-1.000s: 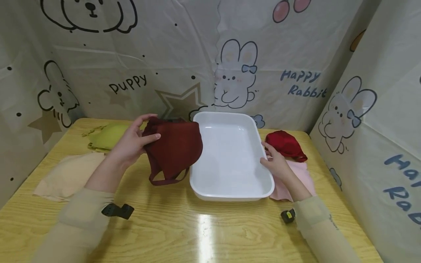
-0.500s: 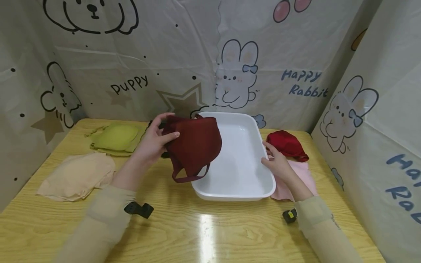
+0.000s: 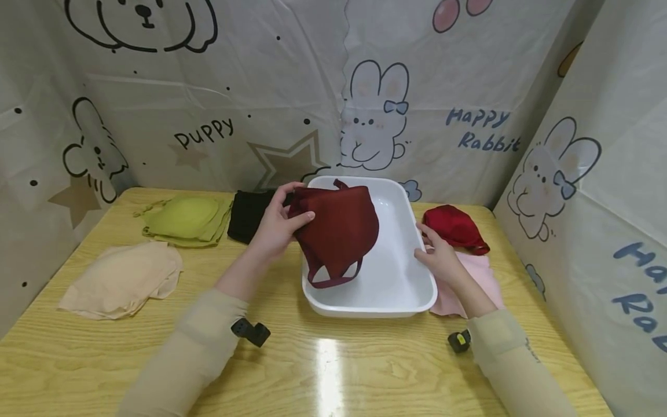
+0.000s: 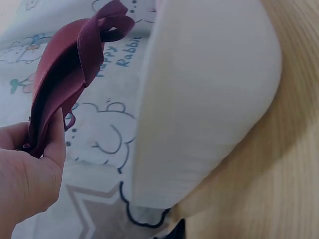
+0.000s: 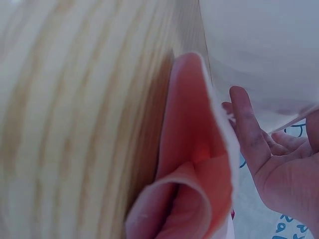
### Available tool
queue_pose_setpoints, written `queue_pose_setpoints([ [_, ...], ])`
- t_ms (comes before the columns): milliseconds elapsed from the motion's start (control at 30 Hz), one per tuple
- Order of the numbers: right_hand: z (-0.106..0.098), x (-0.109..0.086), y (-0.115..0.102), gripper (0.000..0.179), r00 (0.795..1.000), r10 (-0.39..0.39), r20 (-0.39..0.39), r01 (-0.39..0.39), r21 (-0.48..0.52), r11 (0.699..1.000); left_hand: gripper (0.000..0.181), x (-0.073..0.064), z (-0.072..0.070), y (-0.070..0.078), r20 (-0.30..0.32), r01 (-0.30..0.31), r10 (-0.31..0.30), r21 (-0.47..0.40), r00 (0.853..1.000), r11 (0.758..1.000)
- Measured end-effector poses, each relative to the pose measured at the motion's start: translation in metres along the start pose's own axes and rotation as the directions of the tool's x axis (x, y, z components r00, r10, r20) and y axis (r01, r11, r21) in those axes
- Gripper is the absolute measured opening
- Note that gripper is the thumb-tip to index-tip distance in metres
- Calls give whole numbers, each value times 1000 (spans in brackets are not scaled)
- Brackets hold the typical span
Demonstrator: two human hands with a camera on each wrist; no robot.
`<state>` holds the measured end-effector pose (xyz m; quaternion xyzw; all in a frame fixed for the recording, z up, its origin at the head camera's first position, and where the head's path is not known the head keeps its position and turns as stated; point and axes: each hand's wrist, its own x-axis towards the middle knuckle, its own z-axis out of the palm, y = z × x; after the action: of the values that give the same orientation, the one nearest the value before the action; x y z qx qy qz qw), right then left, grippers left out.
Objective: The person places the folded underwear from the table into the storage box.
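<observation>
so the maroon bra (image 3: 339, 226) has moved right, from beside the white tray (image 3: 401, 289) to over it. cartoon-print sheeting (image 3: 271, 75) backs the wood-grain table (image 3: 385, 370). tray's on that, right hand (image 3: 443, 260) gripping its rim, left hand (image 3: 278, 226) pinching the bra between thumb and fingers.

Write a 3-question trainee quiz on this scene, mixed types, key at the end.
1. Which grip holds the dark red garment?
2. True or false: the black cloth lies inside the white tray.
3. Which of these is nearest the right grip?
A. beige cloth
B. pink cloth
C. yellow-green cloth

Key
1. The left grip.
2. False; the black cloth lies on the table, outside the tray.
3. B.
</observation>
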<state>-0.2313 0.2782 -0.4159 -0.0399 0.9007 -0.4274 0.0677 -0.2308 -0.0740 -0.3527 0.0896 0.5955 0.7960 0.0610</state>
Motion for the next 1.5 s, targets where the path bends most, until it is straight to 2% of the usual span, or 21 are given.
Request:
queue_pose_setpoints([
  [167,0,-2,-2,67,1000,-1,3,1,8,1000,53,4,9,-12,-10,20,-19,46,1000,999],
  [300,0,-4,-5,67,1000,3,0,-3,10,1000,53,7,17,-22,10,11,-11,70,1000,998],
  [433,0,-3,-6,66,1000,2,2,-2,13,1000,53,11,23,-32,18,37,-39,110,999,993],
  [700,-1,-3,-6,67,1000,-18,-5,18,6,1000,45,13,31,-47,22,88,-96,233,995,969],
  [867,0,-2,-5,67,1000,-6,-9,6,-11,1000,43,14,34,-52,52,82,-102,295,993,952],
  [967,0,-2,-4,67,1000,-3,-7,2,-11,1000,42,13,35,-53,67,65,-96,362,993,930],
  [1167,0,-1,-4,67,1000,-17,-11,16,-15,1000,43,13,37,-53,103,31,-97,506,990,862],
  [1233,0,-2,-3,66,1000,-20,-11,20,-17,1000,43,12,38,-52,115,20,-94,529,989,848],
  [1267,-1,-2,-4,67,1000,-20,-11,19,-20,1000,43,9,40,-47,120,22,-102,538,988,843],
  [1367,-1,-1,-3,67,1000,-13,-7,13,-23,1000,43,10,40,-48,142,4,-104,570,984,822],
  [1467,-1,0,-4,67,1000,-6,-4,5,-27,1000,43,11,40,-50,169,-26,-106,634,980,773],
  [1500,-1,0,-4,67,1000,-2,-3,2,-28,1000,43,14,39,-55,179,-45,-97,656,979,753],
])
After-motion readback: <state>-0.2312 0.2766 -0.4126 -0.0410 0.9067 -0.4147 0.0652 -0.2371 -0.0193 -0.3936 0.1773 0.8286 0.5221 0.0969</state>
